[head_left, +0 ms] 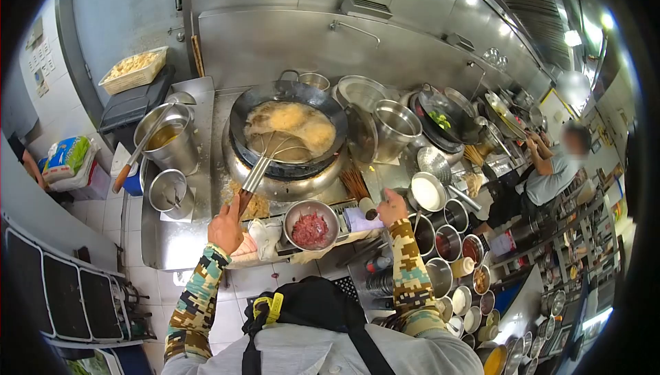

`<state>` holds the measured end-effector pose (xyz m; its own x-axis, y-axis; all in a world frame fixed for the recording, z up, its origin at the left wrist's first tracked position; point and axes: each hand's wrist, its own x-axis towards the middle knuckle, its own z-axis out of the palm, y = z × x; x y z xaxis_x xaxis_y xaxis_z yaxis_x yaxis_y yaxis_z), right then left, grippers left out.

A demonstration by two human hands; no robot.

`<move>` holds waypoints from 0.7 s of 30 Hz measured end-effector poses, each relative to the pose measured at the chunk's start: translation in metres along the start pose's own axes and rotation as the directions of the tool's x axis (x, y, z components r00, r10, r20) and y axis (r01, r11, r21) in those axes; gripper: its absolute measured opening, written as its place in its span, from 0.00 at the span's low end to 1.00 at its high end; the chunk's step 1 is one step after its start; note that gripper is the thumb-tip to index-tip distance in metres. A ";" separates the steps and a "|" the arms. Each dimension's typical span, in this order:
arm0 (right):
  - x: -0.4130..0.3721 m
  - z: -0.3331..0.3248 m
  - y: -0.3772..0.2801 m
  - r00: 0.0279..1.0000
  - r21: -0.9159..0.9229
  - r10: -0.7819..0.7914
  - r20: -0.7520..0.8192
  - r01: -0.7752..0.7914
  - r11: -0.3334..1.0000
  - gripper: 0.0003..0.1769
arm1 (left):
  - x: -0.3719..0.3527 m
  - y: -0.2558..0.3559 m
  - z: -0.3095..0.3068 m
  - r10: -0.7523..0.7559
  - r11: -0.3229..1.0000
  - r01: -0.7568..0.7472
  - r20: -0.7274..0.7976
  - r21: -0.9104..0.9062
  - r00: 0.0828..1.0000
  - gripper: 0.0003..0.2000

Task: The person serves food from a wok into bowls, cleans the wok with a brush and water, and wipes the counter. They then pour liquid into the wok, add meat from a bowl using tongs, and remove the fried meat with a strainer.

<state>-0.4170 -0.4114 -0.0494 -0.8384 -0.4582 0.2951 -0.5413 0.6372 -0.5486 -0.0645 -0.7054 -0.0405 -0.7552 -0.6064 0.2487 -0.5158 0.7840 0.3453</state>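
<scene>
My left hand [225, 227] grips the wooden handle of a wire skimmer [265, 162] whose basket dips into the big black wok [287, 127], where battered food fries in bubbling oil. My right hand [392, 208] rests at the counter edge beside a purple cloth [359, 219], its fingers closed on a small dark thing I cannot identify. Between my hands stands a steel bowl of raw red meat [311, 227].
Steel pots [169, 142] with ladles stand left of the wok, a large pot [394, 127] and a second wok [443, 120] to the right. Several seasoning bowls [450, 244] line the right side. Another person [550, 169] works at the far right.
</scene>
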 end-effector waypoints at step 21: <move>0.065 -0.035 -0.132 0.867 -0.237 -0.346 0.358 0.443 0.864 0.17 | 0.003 -0.002 -0.029 0.118 0.991 -0.113 -0.069 0.071 0.991 0.35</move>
<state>-0.4023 -0.5037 0.0703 -0.5169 -0.8398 0.1660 -0.8546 0.4948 -0.1576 -0.0541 -0.7127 -0.0138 -0.7811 -0.5177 0.3492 -0.4549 0.8548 0.2498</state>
